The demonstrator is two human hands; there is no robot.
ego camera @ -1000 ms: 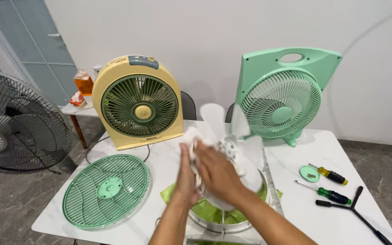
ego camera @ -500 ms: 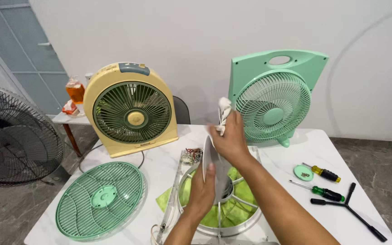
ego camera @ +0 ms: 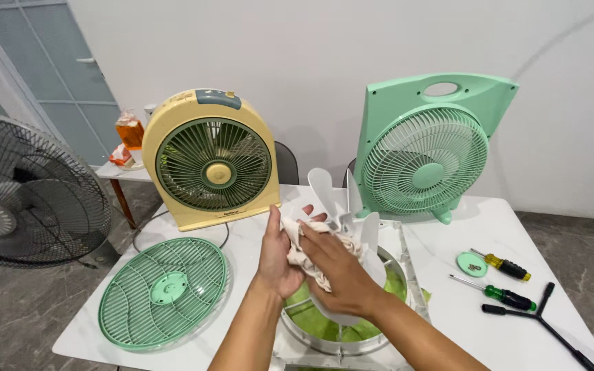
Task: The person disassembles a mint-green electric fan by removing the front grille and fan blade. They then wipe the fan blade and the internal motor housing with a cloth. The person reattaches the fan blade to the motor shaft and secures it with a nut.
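Note:
My left hand (ego camera: pixel 278 257) holds a white fan blade (ego camera: pixel 342 206) upright from the left side, fingers spread along it. My right hand (ego camera: pixel 335 271) presses a crumpled beige cloth (ego camera: pixel 311 251) against the blade. Both hands hover over an opened green fan housing with a metal ring (ego camera: pixel 338 330) lying flat on the white table (ego camera: pixel 462 323). Much of the blade's hub is hidden behind the cloth and my right hand.
A yellow box fan (ego camera: pixel 211 158) and a green fan back panel (ego camera: pixel 427 151) stand at the table's rear. A green grille (ego camera: pixel 163 292) lies left. A green cap (ego camera: pixel 472 264), two screwdrivers (ego camera: pixel 507 266) (ego camera: pixel 500 294) and a black Y-wrench (ego camera: pixel 541 319) lie right. A black floor fan (ego camera: pixel 25 192) stands far left.
The blade was lifted high and turned half a second ago; now it sits lower and my right hand has come down over it with the cloth. The view has shifted slightly.

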